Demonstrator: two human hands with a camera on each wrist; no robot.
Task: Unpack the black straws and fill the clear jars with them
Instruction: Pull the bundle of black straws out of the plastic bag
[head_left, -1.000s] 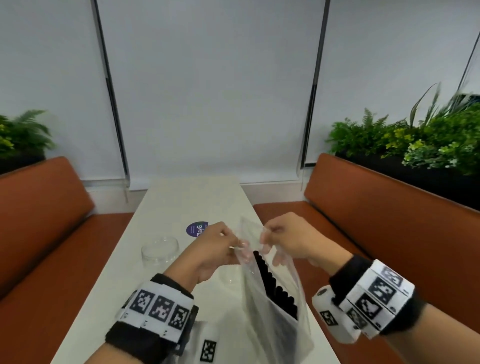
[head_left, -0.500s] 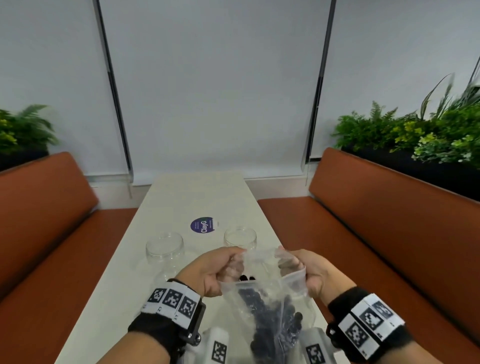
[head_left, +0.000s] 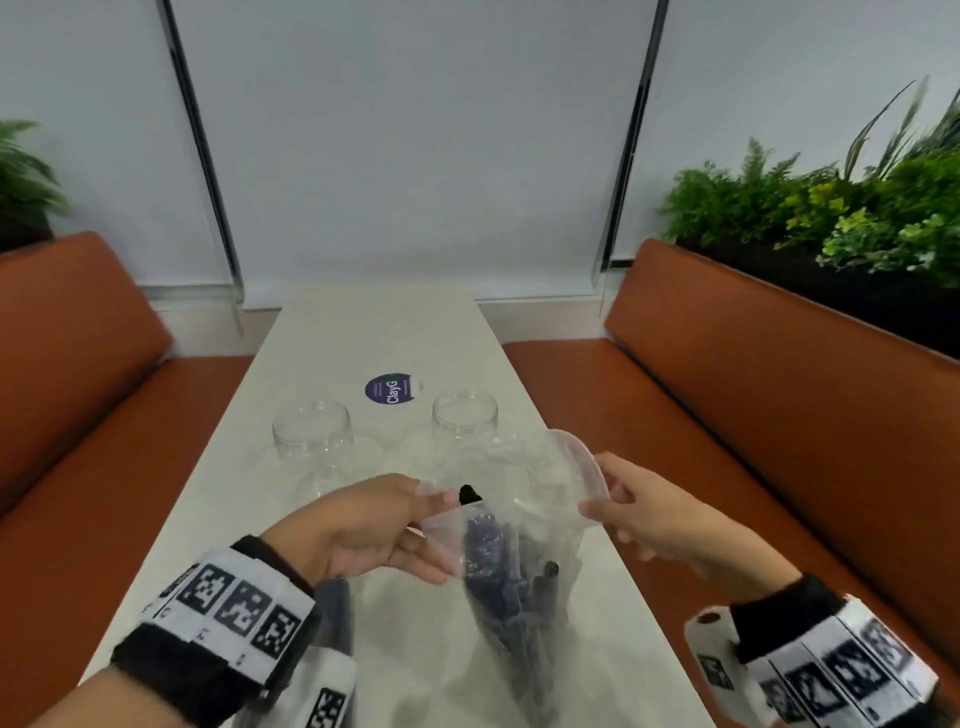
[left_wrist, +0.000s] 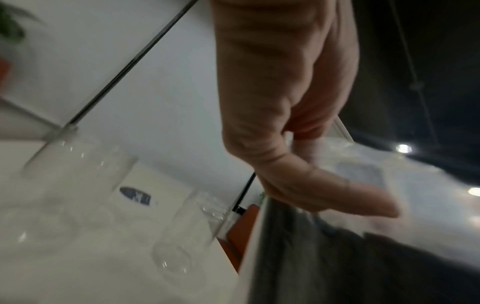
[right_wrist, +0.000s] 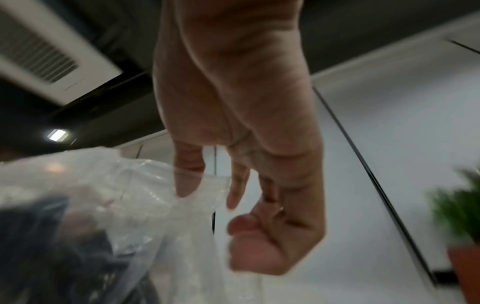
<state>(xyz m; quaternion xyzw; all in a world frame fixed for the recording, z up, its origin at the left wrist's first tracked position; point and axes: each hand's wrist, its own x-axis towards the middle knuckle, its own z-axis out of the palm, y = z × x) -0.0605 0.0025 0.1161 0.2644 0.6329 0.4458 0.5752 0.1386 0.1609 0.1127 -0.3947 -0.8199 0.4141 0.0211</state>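
A clear plastic bag (head_left: 540, 499) with several black straws (head_left: 506, 566) inside hangs over the near end of the white table (head_left: 374, 332). My left hand (head_left: 431, 512) pinches the left side of the bag's mouth, and my right hand (head_left: 597, 506) pinches the right side, so the mouth gapes wide. One straw tip (head_left: 467, 491) pokes up at the opening. Two empty clear jars stand just beyond, one on the left (head_left: 313, 441) and one on the right (head_left: 465, 423). The left wrist view shows my thumb (left_wrist: 350, 195) on the plastic. The right wrist view shows the bag (right_wrist: 130, 185) between thumb and forefinger.
A round purple sticker (head_left: 390, 391) lies on the table behind the jars. Orange bench seats (head_left: 753, 395) run along both sides, with green plants (head_left: 831, 218) behind the right backrest. White blinds close off the far end.
The hands have moved apart and pulled the bag's mouth wide open. The bag has come down from upright in front of me to low over the table.
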